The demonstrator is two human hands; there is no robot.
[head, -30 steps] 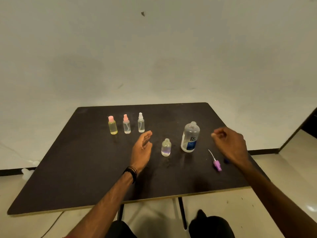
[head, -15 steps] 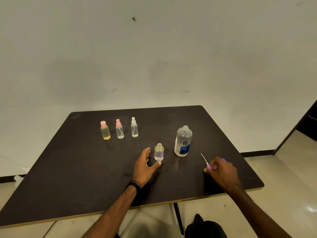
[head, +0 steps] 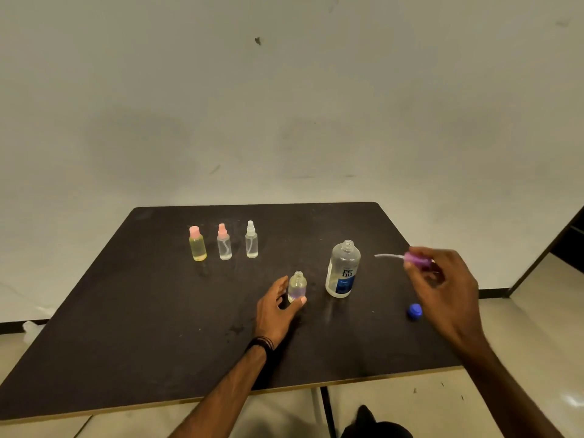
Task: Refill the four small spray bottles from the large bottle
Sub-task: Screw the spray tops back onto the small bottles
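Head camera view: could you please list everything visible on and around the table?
Capped spray bottles: three, yellow, clear, clear; row, far left.
Open small bottle: one, clear with purple tint; centre.
Large bottle: one, clear, blue label, uncapped; right of it.
Purple spray head: one, tube pointing left; held above table.
Blue cap: one; near right edge.
Table: one, dark.
Left hand: holds small bottle.
Right hand: fingers pinch spray head.

Your left hand (head: 274, 311) hides the near base of the open small bottle (head: 297, 286). Your right hand (head: 442, 289) covers part of the purple spray top (head: 416, 259), itself blurred. Large bottle (head: 343, 270): small label print unreadable. Table (head: 158, 327): near left corner cut off by the frame.
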